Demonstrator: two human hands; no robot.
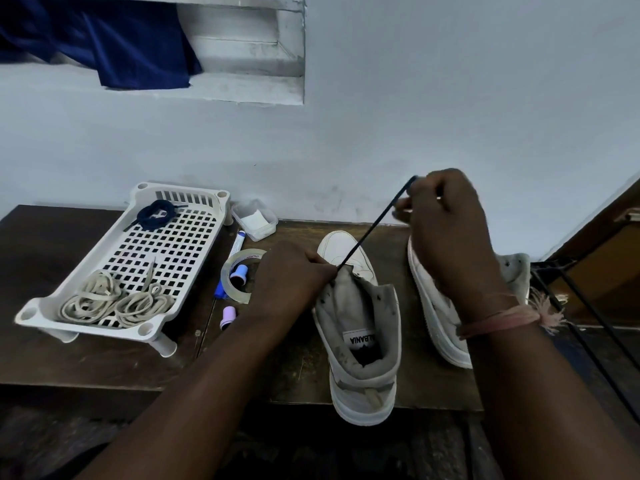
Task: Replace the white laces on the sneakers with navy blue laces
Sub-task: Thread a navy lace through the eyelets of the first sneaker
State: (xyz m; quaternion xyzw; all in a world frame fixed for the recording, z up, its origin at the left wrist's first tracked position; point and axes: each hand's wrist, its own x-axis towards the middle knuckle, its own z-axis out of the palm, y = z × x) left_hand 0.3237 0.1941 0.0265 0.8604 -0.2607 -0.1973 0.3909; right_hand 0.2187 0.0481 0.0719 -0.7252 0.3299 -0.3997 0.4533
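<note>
Stretching taut between both hands, the navy lace [375,223] is pinched by left hand [294,275] (at the sneaker [360,327]) and right hand [446,216].

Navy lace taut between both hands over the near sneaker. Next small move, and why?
Probably keep drawing the navy lace up through the eyelet with the right hand, while the left hand pinches it at the sneaker tongue: it runs taut between them, and the sneaker shows no lacing yet.

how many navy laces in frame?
2. One navy lace stretched taut between the left hand and right hand above the sneaker; one coiled lace at the white tray's far end.
</note>
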